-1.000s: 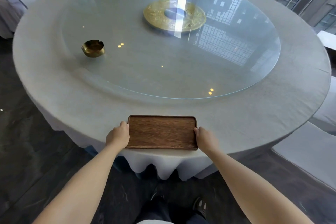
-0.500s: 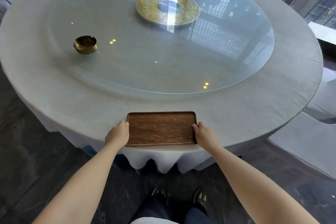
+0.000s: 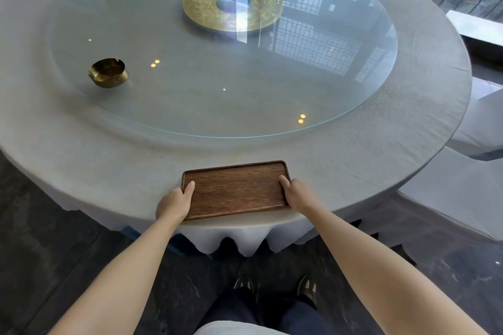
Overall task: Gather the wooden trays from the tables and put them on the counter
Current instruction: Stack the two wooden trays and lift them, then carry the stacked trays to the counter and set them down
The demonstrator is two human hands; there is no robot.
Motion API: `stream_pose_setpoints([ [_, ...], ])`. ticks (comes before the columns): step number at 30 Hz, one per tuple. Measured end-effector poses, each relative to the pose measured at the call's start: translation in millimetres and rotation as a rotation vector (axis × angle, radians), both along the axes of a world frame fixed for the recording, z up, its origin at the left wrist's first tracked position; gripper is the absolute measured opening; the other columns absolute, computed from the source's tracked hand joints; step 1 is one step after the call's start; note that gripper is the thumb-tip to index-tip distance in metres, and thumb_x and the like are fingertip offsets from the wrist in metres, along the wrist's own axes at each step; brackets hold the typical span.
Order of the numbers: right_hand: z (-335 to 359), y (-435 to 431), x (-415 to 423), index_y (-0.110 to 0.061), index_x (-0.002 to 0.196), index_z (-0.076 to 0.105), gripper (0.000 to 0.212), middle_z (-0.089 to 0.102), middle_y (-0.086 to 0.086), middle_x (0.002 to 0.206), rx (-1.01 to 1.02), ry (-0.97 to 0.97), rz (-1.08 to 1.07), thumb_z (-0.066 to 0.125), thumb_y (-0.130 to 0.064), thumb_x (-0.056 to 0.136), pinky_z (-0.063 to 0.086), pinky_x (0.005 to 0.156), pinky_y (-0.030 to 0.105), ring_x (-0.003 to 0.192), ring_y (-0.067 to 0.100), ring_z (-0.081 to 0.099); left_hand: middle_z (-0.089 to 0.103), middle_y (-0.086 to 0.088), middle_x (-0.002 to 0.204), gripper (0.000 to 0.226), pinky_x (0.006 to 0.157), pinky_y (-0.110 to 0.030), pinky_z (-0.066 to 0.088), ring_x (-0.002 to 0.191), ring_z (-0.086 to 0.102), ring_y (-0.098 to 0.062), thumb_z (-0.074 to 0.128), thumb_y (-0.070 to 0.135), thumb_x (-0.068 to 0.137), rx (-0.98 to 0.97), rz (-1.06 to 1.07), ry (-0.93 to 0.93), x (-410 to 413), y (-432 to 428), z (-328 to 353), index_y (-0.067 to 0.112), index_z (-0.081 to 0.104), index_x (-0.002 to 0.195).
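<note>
A dark wooden tray (image 3: 236, 189), rectangular and empty, lies at the near edge of a round table (image 3: 81, 149) covered in grey cloth. My left hand (image 3: 174, 202) grips the tray's left short end, thumb over the rim onto the inside. My right hand (image 3: 298, 193) grips the right short end the same way. The tray is slightly skewed, its right end farther from me. Whether it rests on the cloth or is just off it I cannot tell.
A large glass turntable (image 3: 217, 106) covers the table's middle, with a brass ashtray (image 3: 109, 72) at its left and a gold disc (image 3: 232, 5) at its centre. Grey-covered chairs (image 3: 457, 193) stand at the right. Dark stone floor lies below, with my shoes visible.
Both thumbs have come over the tray's rim onto its inner face, and the grip has tightened. The tray has turned slightly, right end away from me.
</note>
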State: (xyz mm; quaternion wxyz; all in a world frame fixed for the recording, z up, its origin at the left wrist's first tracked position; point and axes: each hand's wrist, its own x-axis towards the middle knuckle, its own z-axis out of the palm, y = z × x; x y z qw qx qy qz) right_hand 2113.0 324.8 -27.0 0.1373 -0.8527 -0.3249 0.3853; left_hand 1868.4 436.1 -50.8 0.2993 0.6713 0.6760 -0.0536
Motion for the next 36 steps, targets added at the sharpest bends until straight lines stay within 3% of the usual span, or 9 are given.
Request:
stream_pose_setpoints([
  [3, -5, -2, -1, -0.007, 0.143, 0.029, 0.044, 0.052, 0.023, 0.12, 0.046, -0.006, -0.024, 0.025, -0.021, 0.101, 0.045, 0.089, 0.041, 0.107, 0.037, 0.055, 0.063, -0.02, 0.109, 0.063, 0.077, -0.037, 0.04, 0.094, 0.056, -0.032, 0.019, 0.048, 0.097, 0.018, -0.026, 0.042, 1, 0, 1, -0.002, 0.058, 0.106],
  [7, -2, -7, 7, 0.002, 0.124, 0.047, 0.052, 0.057, 0.022, 0.117, 0.025, 0.029, -0.064, 0.025, -0.039, 0.1, 0.044, 0.091, 0.041, 0.108, 0.037, 0.056, 0.063, -0.021, 0.107, 0.063, 0.074, -0.035, 0.039, 0.089, 0.055, -0.032, 0.021, 0.047, 0.097, 0.037, -0.028, 0.034, 14, 0, 6, -0.003, 0.058, 0.104],
  [10, 4, -17, 22, 0.0, 0.124, 0.048, 0.053, 0.057, 0.023, 0.119, 0.041, 0.035, -0.101, 0.022, -0.039, 0.1, 0.044, 0.093, 0.042, 0.11, 0.037, 0.055, 0.064, -0.023, 0.106, 0.063, 0.075, -0.036, 0.041, 0.094, 0.057, -0.036, 0.024, 0.048, 0.096, 0.074, -0.057, 0.011, 37, 5, 13, -0.004, 0.059, 0.1],
  [14, 11, -42, 60, 0.001, 0.11, 0.055, 0.058, 0.062, 0.02, 0.114, 0.063, -0.031, -0.2, 0.023, -0.046, 0.098, 0.043, 0.089, 0.039, 0.106, 0.035, 0.057, 0.062, -0.028, 0.115, 0.063, 0.088, -0.04, 0.045, 0.108, 0.057, -0.041, 0.028, 0.047, 0.096, 0.1, -0.128, -0.022, 90, 5, 28, -0.006, 0.06, 0.104],
  [22, 51, -151, 161, -0.001, 0.121, 0.05, 0.058, 0.059, 0.017, 0.123, 0.132, -0.062, -0.551, 0.023, -0.048, 0.097, 0.043, 0.093, 0.042, 0.111, 0.032, 0.055, 0.063, -0.027, 0.115, 0.059, 0.083, -0.039, 0.043, 0.108, 0.056, -0.04, 0.03, 0.045, 0.096, 0.11, -0.409, -0.14, 252, -46, 68, -0.005, 0.06, 0.104],
  [29, 93, -287, 266, 0.002, 0.116, 0.054, 0.057, 0.058, 0.021, 0.125, 0.189, -0.183, -0.857, 0.025, -0.044, 0.098, 0.04, 0.095, 0.04, 0.116, 0.034, 0.053, 0.063, -0.024, 0.116, 0.056, 0.076, -0.035, 0.036, 0.108, 0.057, -0.038, 0.031, 0.045, 0.096, 0.091, -0.694, -0.283, 425, -147, 109, 0.0, 0.062, 0.108],
  [36, 137, -445, 358, 0.006, 0.119, 0.054, 0.056, 0.054, 0.026, 0.131, 0.203, -0.316, -1.135, 0.03, -0.041, 0.099, 0.038, 0.1, 0.038, 0.123, 0.037, 0.049, 0.061, -0.026, 0.122, 0.058, 0.095, -0.04, 0.041, 0.113, 0.056, -0.039, 0.033, 0.045, 0.096, 0.039, -1.006, -0.395, 590, -286, 155, -0.003, 0.062, 0.112],
])
